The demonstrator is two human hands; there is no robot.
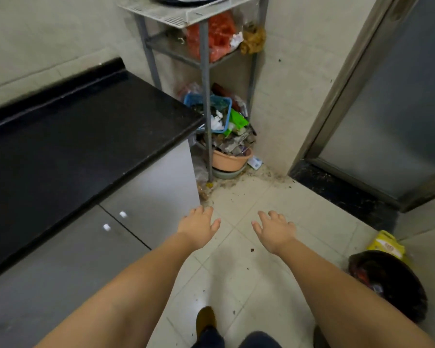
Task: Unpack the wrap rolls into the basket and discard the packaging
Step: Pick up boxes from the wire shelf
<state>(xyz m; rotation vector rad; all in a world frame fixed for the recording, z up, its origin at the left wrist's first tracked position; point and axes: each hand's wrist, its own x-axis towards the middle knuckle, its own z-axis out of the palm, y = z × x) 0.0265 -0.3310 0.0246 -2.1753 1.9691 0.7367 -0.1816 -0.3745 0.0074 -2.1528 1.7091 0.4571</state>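
Observation:
My left hand [199, 224] and my right hand [274, 228] are stretched out side by side above the tiled floor, palms down, fingers apart, holding nothing. A blue plastic basket [224, 102] full of mixed clutter rests on the low part of a grey metal rack [206, 96] in the corner ahead. At the lower right stands a bin lined with a black bag [397, 287] with red and printed packaging inside. No wrap rolls are recognisable in view.
A black countertop [81, 129] over grey cabinet doors runs along the left. A peach-coloured basin [230, 162] of scraps sits under the rack. A yellow packet [387, 244] lies behind the bin. A metal-framed door [392, 109] is at the right. Crumbs litter the floor.

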